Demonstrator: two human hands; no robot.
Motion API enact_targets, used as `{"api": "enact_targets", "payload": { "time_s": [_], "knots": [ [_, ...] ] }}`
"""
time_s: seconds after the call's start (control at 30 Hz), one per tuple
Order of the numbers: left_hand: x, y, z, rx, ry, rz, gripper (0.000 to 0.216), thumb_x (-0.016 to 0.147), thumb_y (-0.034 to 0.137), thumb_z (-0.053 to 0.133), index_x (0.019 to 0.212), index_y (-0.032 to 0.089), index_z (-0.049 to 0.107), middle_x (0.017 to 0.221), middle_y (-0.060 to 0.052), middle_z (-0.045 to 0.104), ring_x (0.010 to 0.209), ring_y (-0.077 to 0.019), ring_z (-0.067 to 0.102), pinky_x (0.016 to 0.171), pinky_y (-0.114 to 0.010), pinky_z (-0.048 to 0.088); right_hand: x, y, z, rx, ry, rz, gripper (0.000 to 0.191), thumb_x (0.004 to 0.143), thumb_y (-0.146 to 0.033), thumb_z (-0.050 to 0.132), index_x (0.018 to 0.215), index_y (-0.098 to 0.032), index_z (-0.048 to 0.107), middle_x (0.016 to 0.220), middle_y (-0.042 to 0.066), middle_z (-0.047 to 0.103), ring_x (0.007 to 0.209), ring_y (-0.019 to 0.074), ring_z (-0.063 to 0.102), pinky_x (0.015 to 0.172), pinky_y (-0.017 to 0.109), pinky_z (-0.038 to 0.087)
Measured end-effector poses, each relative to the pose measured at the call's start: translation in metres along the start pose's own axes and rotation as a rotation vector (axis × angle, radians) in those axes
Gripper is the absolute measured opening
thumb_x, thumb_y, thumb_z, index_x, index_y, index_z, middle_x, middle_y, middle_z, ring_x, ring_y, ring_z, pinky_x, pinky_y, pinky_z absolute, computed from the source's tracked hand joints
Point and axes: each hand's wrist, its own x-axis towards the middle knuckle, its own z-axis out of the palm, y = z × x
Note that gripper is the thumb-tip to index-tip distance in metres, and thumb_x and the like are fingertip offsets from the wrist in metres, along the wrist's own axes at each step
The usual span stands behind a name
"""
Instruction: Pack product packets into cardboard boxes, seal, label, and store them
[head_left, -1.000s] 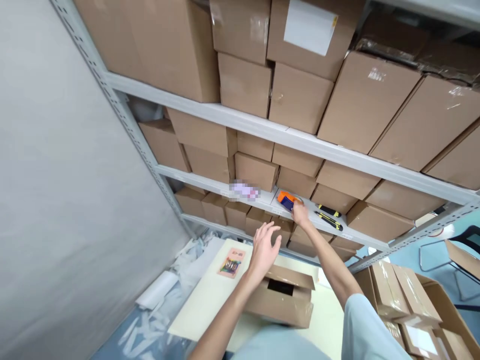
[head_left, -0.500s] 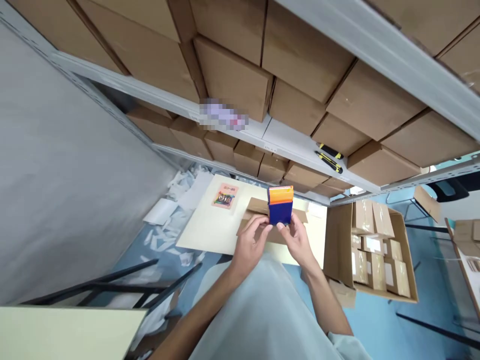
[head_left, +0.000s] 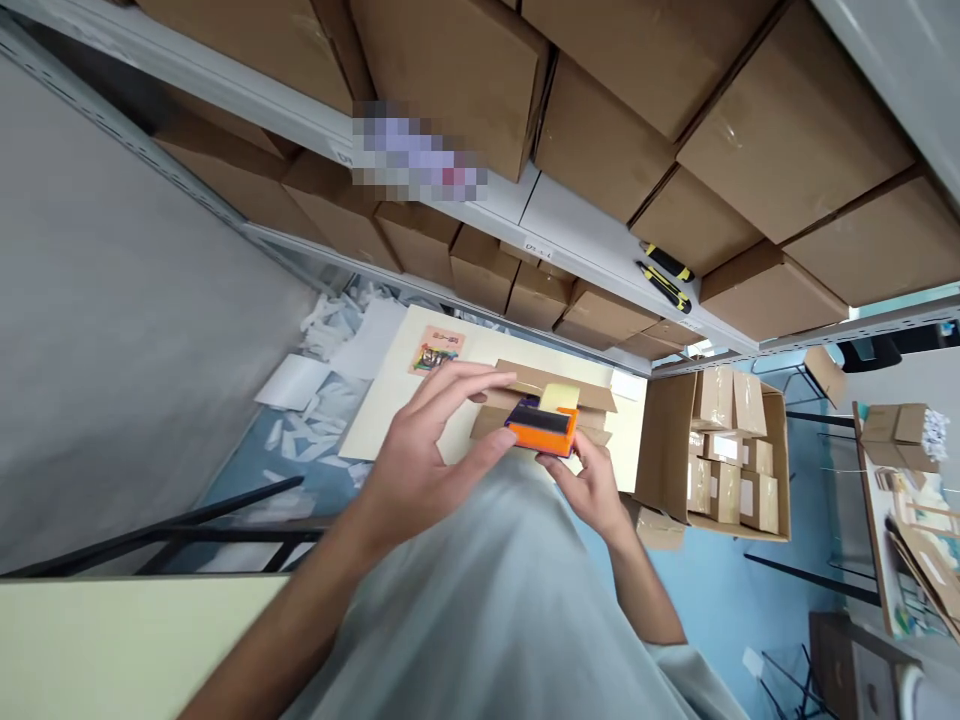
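Note:
My right hand point(head_left: 589, 485) grips a small orange and dark blue box point(head_left: 538, 441) by its right side, thumb along the lower edge. The box is tipped so that one end faces me; that end looks open and dark inside, with a pale yellow flap standing up behind. To its left, my left hand point(head_left: 431, 440) is spread, thumb and fingers apart. Its thumb tip is at the box's left corner; I cannot tell if it touches. Behind the box lies a brown cardboard carton point(head_left: 517, 376) with flaps out, on the cream table point(head_left: 382, 400).
A printed pink card or packet point(head_left: 436, 347) lies on the table's left. Above runs a shelf point(head_left: 577, 225) with cardboard boxes and two yellow-black utility knives point(head_left: 666, 286). At right stands a big carton point(head_left: 664, 440) holding several small boxes. White paper scraps point(head_left: 304, 430) litter the left.
The small box has turned from upright to tipped, its end now facing me. My left hand has let go and spread out to the left. The view has shifted too.

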Motion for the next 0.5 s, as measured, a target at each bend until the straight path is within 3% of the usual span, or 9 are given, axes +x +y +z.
{"api": "enact_targets", "payload": {
  "time_s": [0.13, 0.23, 0.33, 0.5],
  "knots": [
    [0.012, 0.015, -0.019, 0.056, -0.127, 0.027, 0.027, 0.097, 0.048, 0.066, 0.111, 0.028, 0.078, 0.11, -0.008, 0.075, 0.113, -0.03, 0.068, 0.107, -0.049, 0.059, -0.006, -0.006, -0.007, -0.126, -0.032, -0.129, 0.012, 0.103, -0.034, 0.065, 0.097, -0.024, 0.068, 0.09, 0.005, 0.072, 0.085, 0.0233, 0.066, 0.08, 0.035, 0.056],
    [0.012, 0.012, -0.025, 0.074, -0.209, 0.064, 0.024, 0.1, 0.047, 0.063, 0.099, 0.028, 0.078, 0.099, -0.007, 0.075, 0.106, -0.0292, 0.07, 0.103, -0.05, 0.06, -0.008, -0.008, -0.012, -0.208, -0.056, -0.17, 0.011, 0.105, -0.034, 0.064, 0.104, -0.025, 0.069, 0.095, 0.007, 0.074, 0.09, 0.0265, 0.067, 0.086, 0.041, 0.058],
    [0.008, 0.004, -0.026, 0.084, -0.265, 0.065, 0.028, 0.102, 0.049, 0.059, 0.093, 0.028, 0.075, 0.094, -0.007, 0.074, 0.102, -0.0291, 0.07, 0.099, -0.048, 0.061, -0.011, -0.008, -0.014, -0.263, -0.092, -0.17, 0.015, 0.104, -0.035, 0.063, 0.112, -0.025, 0.071, 0.101, 0.01, 0.076, 0.097, 0.0298, 0.069, 0.094, 0.047, 0.058],
    [-0.005, -0.009, -0.021, 0.075, -0.29, 0.047, 0.024, 0.105, 0.044, 0.056, 0.094, 0.029, 0.071, 0.093, -0.005, 0.073, 0.093, -0.0266, 0.068, 0.09, -0.041, 0.06, -0.017, -0.005, 0.0, -0.275, -0.114, -0.077, 0.012, 0.097, -0.037, 0.069, 0.098, -0.025, 0.07, 0.088, 0.005, 0.071, 0.086, 0.0257, 0.066, 0.085, 0.04, 0.058]
  ]
}}
